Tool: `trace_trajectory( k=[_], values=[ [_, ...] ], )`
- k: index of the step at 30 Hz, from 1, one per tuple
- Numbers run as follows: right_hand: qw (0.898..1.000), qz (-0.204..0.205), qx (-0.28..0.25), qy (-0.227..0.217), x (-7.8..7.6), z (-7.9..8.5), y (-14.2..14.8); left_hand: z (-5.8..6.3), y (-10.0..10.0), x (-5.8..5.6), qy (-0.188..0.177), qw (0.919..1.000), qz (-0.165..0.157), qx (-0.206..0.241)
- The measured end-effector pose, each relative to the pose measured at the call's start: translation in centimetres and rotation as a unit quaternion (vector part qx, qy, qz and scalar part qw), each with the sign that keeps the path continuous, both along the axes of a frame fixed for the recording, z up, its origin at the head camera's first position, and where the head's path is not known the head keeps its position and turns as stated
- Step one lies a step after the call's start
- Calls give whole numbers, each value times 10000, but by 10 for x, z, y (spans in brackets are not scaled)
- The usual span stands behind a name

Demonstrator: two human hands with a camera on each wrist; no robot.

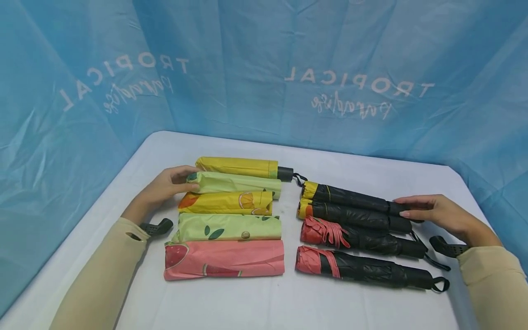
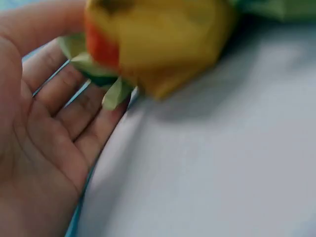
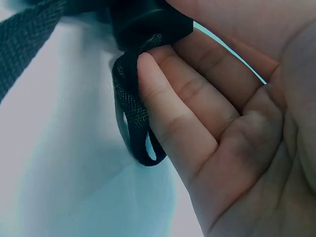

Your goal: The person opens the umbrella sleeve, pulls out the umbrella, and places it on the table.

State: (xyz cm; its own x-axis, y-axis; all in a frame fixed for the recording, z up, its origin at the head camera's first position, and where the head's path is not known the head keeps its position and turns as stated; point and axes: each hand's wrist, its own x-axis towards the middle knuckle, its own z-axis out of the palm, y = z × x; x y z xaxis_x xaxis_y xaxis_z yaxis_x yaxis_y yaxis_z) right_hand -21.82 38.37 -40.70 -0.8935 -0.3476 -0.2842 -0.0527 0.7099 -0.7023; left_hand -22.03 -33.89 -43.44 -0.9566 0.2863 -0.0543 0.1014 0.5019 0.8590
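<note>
My left hand [image 1: 164,187] grips the left end of a pale green umbrella sleeve [image 1: 239,181], thumb in front and fingers behind. In the left wrist view, the green cloth [image 2: 114,94] bunches against the fingers, and a yellow sleeve [image 2: 168,42] with an orange patch covers part of them. My right hand [image 1: 443,215] pinches the handle end of the farthest black folded umbrella [image 1: 350,197], which has a yellow tip. Close up, in the right wrist view, the black handle [image 3: 153,24] sits between thumb and fingers, with its strap loop [image 3: 131,103] hanging beside a fingertip.
A yellow-covered umbrella [image 1: 237,167] with a black handle lies farthest back. Nearer are a yellow sleeve [image 1: 227,202], another green sleeve [image 1: 231,228] and a pink watermelon-print sleeve [image 1: 243,259]. Other black umbrellas [image 1: 371,270] lie in the right row. Blue curtains [image 1: 255,68] surround the white table [image 1: 288,307].
</note>
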Motion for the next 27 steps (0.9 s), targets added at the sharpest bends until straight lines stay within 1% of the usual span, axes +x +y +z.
trace_trajectory(
  k=[3,5,7,10,12,14,16,18,19,21,22,23,25,27],
  values=[
    [10000,30,59,-47,1,0,-3,5,-9,-1,124,9996,-187,-182],
    [9998,111,144,-6,0,2,-3,10,-14,0,234,9992,-156,-280],
    [9993,224,302,86,-3,7,-3,15,-17,2,371,9989,84,-277],
    [9970,377,585,326,-13,25,-8,26,-14,0,663,9957,646,-91],
    [9953,371,745,503,-23,41,-18,36,-7,-9,897,9919,894,100],
    [9953,350,684,589,-33,56,-37,45,3,-24,1022,9905,897,209],
    [9955,330,569,676,-43,68,-65,54,14,-41,950,9925,735,202],
    [9960,388,382,708,-53,74,-99,58,23,-57,734,9961,464,184],
    [9959,484,229,723,-59,74,-117,59,27,-65,601,9974,332,212],
    [9946,651,91,807,-70,71,-156,54,33,-78,371,9986,111,347],
    [9937,760,-17,821,-75,67,-175,51,35,-81,252,9988,38,412],
    [9925,888,-139,824,-80,61,-193,49,37,-83,140,9988,-28,460],
    [9908,1011,-290,857,-86,47,-223,34,39,-88,-61,9989,-91,446],
    [9901,1045,-355,869,-91,33,-243,20,41,-89,-237,9990,-209,301]
  ],
)
